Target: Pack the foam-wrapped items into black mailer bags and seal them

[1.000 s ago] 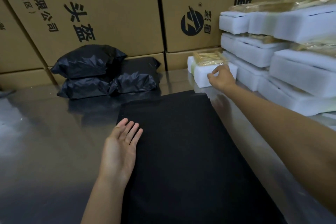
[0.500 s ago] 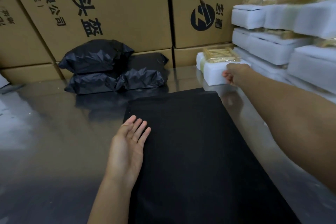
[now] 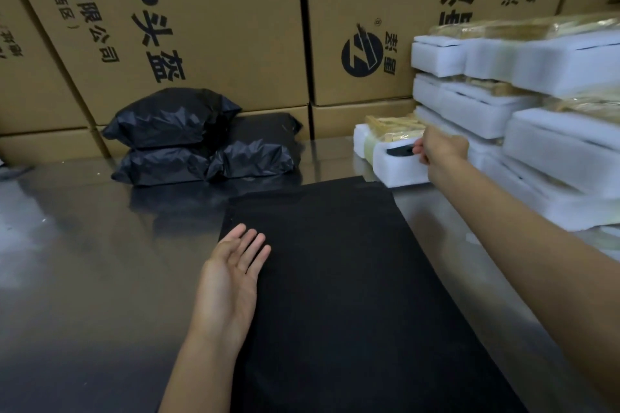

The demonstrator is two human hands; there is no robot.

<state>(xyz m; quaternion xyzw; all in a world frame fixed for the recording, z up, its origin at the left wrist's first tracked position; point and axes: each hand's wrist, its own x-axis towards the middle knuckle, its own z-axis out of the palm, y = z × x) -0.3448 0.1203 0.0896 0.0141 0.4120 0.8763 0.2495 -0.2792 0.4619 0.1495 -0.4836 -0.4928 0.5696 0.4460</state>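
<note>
A flat stack of black mailer bags (image 3: 352,278) lies on the steel table in front of me. My left hand (image 3: 231,275) rests palm-up and open at the stack's left edge. Beyond the stack's far right corner sits a white foam-wrapped item (image 3: 385,157) with yellowish tape on top and a dark slot in its near end. My right hand (image 3: 439,147) is closed on that near end, fingers at the slot. Three filled black bags (image 3: 201,137) are piled against the cartons at the back.
Large printed cardboard cartons (image 3: 201,27) wall off the back of the shiny steel table (image 3: 84,261). A tall stack of several foam-wrapped items (image 3: 536,111) fills the right side, right behind my right forearm.
My right hand slid from the top of the foam-wrapped item to its near end and closed on it. The left hand stayed put.
</note>
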